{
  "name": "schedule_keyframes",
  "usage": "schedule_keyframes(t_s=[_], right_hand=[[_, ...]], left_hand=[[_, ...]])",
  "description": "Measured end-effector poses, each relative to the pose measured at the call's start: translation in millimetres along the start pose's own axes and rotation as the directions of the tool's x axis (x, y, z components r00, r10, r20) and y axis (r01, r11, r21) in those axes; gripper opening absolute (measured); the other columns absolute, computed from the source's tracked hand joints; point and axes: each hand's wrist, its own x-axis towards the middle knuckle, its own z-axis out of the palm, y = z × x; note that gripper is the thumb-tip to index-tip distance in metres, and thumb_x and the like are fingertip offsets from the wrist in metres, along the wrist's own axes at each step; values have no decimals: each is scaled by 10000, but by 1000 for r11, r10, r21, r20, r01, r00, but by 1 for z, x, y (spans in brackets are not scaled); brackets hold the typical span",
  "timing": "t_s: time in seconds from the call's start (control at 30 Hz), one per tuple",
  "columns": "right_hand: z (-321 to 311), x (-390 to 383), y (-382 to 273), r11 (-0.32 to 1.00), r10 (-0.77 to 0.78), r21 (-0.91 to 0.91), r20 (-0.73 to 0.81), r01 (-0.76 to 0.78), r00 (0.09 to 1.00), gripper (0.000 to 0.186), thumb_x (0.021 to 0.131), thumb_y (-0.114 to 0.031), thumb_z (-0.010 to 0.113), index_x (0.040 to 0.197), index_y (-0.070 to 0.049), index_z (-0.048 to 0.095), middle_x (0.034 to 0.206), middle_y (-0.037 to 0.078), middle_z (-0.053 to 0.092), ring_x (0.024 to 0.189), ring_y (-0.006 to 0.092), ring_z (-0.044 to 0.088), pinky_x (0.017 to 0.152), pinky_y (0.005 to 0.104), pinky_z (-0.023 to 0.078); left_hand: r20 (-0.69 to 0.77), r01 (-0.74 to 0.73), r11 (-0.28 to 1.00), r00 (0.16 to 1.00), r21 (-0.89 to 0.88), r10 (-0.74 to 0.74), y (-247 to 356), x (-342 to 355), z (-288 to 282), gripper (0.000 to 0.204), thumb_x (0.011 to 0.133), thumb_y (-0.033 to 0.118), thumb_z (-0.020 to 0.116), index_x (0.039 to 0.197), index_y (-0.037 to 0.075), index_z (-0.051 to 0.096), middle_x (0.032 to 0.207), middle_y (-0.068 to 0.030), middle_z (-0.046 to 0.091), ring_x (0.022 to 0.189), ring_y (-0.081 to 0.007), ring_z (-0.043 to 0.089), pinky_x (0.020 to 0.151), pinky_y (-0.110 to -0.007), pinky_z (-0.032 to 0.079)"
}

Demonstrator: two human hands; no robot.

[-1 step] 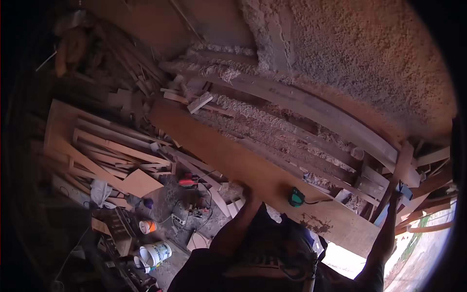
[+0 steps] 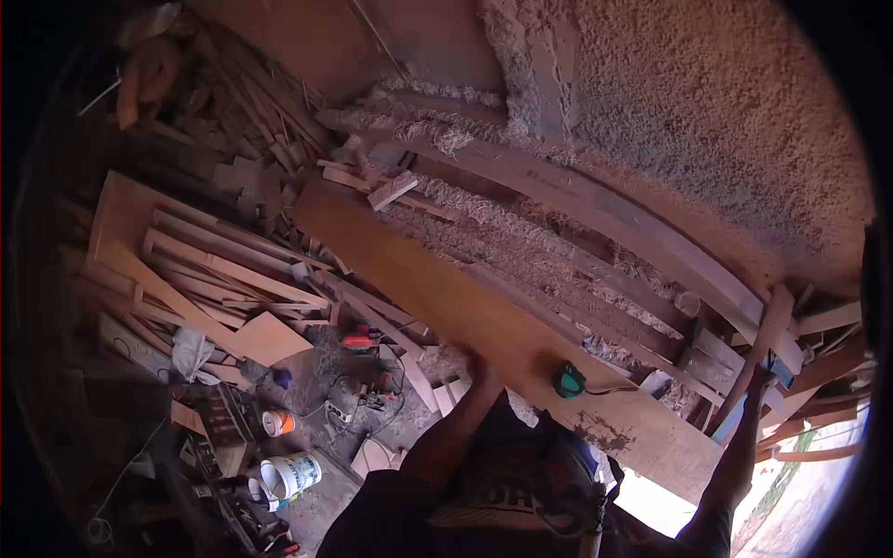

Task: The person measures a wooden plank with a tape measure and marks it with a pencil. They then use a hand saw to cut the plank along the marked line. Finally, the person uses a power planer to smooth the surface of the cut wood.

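Observation:
A long brown wooden board (image 2: 423, 288) lies slantwise across the bench before me. At its near edge, about midway along, rests my left hand (image 2: 479, 361); shadow hides its fingers. A green power tool, perhaps a sander (image 2: 569, 379), sits on the board right of that hand, its cord trailing right. My right arm reaches past the board's right end. There my right hand (image 2: 761, 376) is closed at a small bluish piece (image 2: 779, 371), too dim to name, beside an upright wooden post (image 2: 766, 335).
Beyond the board, wood shavings cover the slatted bench (image 2: 595, 200) beneath a rough wall. To the left lie a wooden frame (image 2: 116, 219) and several offcuts. On the floor stand a white bucket (image 2: 296, 474), an orange-and-white tub (image 2: 277, 423) and a red tool (image 2: 361, 338) among cords.
The whole view has shifted slightly. My left hand stays at the board's edge and my right hand at the post. The green tool keeps its place on the board.

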Motion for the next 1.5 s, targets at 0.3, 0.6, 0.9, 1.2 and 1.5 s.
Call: schedule_keyframes(t_s=[0.3, 0.6, 0.9, 1.2, 1.5], right_hand=[[62, 33, -459, 907, -405, 276, 374, 317, 834, 434, 912, -296, 754, 1165, 27, 613, 1035, 197, 713, 930, 350, 680, 832, 456, 513], [99, -230, -778, 428, -449, 837, 525, -341, 724, 175, 929, -221, 769, 823, -164, 642, 630, -92, 566, 517, 10, 452, 469, 198, 302], [224, -433, -900, 891, -339, 385, 917, -240, 211, 288, 940, -371, 706, 931, -84, 690, 639, 35, 627, 527, 184, 611, 511, 349, 487], [360, -457, -881, 839, -314, 311, 947, 447, -69, 392, 923, -429, 713, 1074, -70, 758, 907, 78, 725, 810, 157, 658, 761, 330, 522], [439, -475, -840, 911, -353, 302, 923, -280, -154, 391, 894, -324, 804, 1129, -16, 751, 946, -29, 695, 838, 67, 590, 778, 254, 480]], left_hand=[[-284, 339, 844, 930, 415, -234, 56, -49, -31, 761, 997, 714, 326, 1324, 61, 540, 1163, -143, 679, 968, -286, 690, 869, -461, 558], [586, -688, -334, 163, 644, 794, 238, -103, 49, 429, 878, 286, 756, 1188, 41, 586, 1004, -180, 674, 947, -380, 653, 794, -491, 522], [329, -600, 115, 578, 792, 747, 322, 54, -31, 211, 988, 294, 585, 990, 83, 590, 896, -182, 689, 794, -414, 674, 678, -534, 511], [273, -412, 140, 785, 900, 556, 385, 147, -104, 224, 941, 306, 670, 982, 93, 613, 884, -169, 713, 813, -401, 694, 704, -507, 525], [-121, -495, 654, 738, 573, 664, 279, 126, -119, 520, 856, 255, 801, 1207, -15, 530, 1061, -162, 629, 934, -287, 622, 851, -424, 513]])
